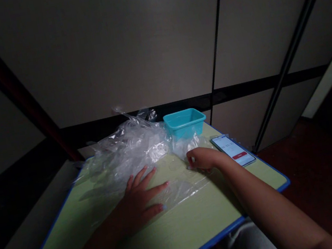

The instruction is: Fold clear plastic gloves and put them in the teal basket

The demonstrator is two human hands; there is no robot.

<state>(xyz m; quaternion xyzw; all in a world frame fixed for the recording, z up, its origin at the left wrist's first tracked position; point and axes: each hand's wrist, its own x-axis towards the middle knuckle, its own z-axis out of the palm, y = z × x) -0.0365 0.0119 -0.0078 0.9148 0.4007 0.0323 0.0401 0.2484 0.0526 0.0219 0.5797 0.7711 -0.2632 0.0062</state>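
My left hand (141, 196) lies with fingers spread on a flat clear plastic bag (180, 190) on the green table (184, 232). Its fingers point toward the back of the table. My right hand (202, 159) is closed over the right part of this clear plastic, thumb and fingers pinched together; what is between the fingertips is too small to make out. Behind my left hand spreads a large crumpled heap of clear plastic bags (131, 143). A smaller crumpled clear piece (185, 144) lies just behind my right hand, in front of the turquoise basket (187, 129).
A phone (236, 151) with a lit screen lies by the table's right edge, close to my right forearm. The table has a blue rim and stands against pale cabinet panels (141, 52). Reddish floor shows at the right.
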